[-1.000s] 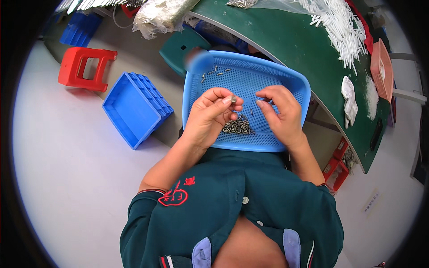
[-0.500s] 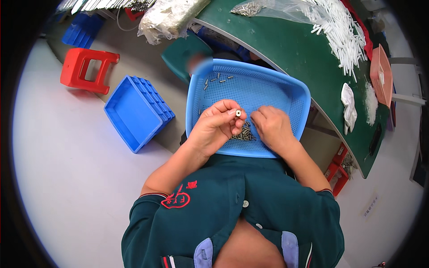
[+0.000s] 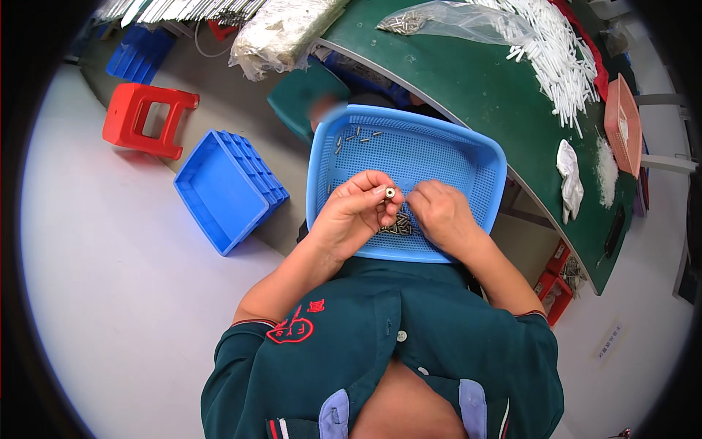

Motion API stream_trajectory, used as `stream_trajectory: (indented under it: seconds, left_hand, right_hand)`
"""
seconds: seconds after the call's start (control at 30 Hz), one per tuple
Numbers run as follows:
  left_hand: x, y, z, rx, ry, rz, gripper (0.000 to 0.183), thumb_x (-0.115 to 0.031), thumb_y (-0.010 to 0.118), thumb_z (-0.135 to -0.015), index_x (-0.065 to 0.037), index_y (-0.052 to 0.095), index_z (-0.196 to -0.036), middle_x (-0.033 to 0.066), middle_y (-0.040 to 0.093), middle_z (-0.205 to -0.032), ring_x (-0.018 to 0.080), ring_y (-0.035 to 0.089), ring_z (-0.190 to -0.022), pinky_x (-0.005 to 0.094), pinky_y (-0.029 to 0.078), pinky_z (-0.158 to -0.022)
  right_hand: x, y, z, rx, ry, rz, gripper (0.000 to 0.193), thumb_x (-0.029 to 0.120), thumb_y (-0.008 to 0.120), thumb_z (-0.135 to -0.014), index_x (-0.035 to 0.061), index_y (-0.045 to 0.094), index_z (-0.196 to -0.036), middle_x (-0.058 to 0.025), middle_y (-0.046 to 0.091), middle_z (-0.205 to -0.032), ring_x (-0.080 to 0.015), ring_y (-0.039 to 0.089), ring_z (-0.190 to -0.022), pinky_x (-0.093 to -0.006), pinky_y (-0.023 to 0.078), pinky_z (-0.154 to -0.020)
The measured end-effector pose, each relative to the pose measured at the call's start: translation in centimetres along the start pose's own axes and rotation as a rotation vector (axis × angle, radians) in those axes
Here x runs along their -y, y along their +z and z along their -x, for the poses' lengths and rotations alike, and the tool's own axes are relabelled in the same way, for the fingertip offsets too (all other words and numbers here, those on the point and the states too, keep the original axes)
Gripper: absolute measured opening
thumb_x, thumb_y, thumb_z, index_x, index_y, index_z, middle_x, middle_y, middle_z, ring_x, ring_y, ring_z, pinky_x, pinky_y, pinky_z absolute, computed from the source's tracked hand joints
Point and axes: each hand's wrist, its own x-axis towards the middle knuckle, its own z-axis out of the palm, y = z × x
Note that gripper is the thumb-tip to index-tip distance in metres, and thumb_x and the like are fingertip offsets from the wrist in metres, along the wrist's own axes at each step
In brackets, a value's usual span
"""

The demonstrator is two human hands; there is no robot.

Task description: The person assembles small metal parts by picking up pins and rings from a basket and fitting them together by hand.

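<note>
My left hand holds a small round metal sleeve between thumb and forefinger, its hollow end facing up. Close to its right, my right hand has its fingertips pressed together; whatever they grip is hidden. Both hands are above a light blue perforated plastic basket. A heap of small metal sleeves lies in the near part of the basket, partly covered by my fingers. Several more loose sleeves are scattered toward its far left corner.
Left of the basket stand a stack of blue bins and a red stool. A green table curves along the right, bearing white sticks, a bag of metal parts, a white glove and a pink basket.
The view has shifted slightly, so the surroundings sit a little lower. My right hand has come marginally nearer my left, which keeps its pinch on the metal sleeve.
</note>
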Motion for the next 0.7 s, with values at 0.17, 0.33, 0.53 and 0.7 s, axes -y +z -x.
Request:
stream_trajectory:
  seconds: [0.17, 0.33, 0.53, 0.7]
  left_hand:
    - [0.1, 0.2, 0.0, -0.020, 0.016, -0.005, 0.008, -0.007, 0.055, -0.089, -0.005, 0.057, -0.096, 0.0079, 0.063, -0.090, 0.0126, 0.057, -0.076, 0.0252, 0.046, -0.066]
    - [0.2, 0.0, -0.1, -0.077, 0.001, -0.012, 0.007, -0.008, 0.055, -0.090, -0.005, 0.057, -0.096, 0.0080, 0.063, -0.089, 0.0123, 0.057, -0.075, 0.0248, 0.046, -0.065]
    - [0.1, 0.3, 0.0, -0.119, -0.010, -0.042, 0.008, -0.009, 0.056, -0.090, -0.003, 0.058, -0.095, 0.0084, 0.063, -0.090, 0.0122, 0.058, -0.075, 0.0245, 0.047, -0.065]
    - [0.4, 0.4, -0.2, -0.124, -0.022, -0.079, 0.008, -0.009, 0.056, -0.090, -0.003, 0.057, -0.096, 0.0083, 0.063, -0.090, 0.0127, 0.059, -0.077, 0.0248, 0.049, -0.067]
  right_hand:
    - [0.1, -0.9, -0.4, -0.098, 0.139, -0.206, 0.008, 0.000, 0.062, -0.073, 0.0003, 0.056, -0.079, -0.0098, 0.058, -0.077, -0.0264, 0.059, -0.069, -0.0350, 0.048, -0.059]
    - [0.3, -2.6, -0.9, -0.089, 0.615, -1.085, 0.007, 0.001, 0.061, -0.082, -0.0005, 0.058, -0.087, -0.0062, 0.063, -0.084, -0.0127, 0.061, -0.073, -0.0252, 0.049, -0.062]
    - [1.0, -3.0, -1.6, -0.180, 0.638, -1.454, 0.003, 0.002, 0.058, -0.085, -0.0001, 0.060, -0.087, -0.0054, 0.062, -0.091, -0.0102, 0.059, -0.077, -0.0230, 0.049, -0.065]
    - [1.7, -2.3, -1.8, -0.234, 0.489, -1.154, 0.004, 0.002, 0.061, -0.082, 0.0002, 0.061, -0.086, -0.0072, 0.060, -0.097, -0.0112, 0.057, -0.082, -0.0242, 0.048, -0.069]
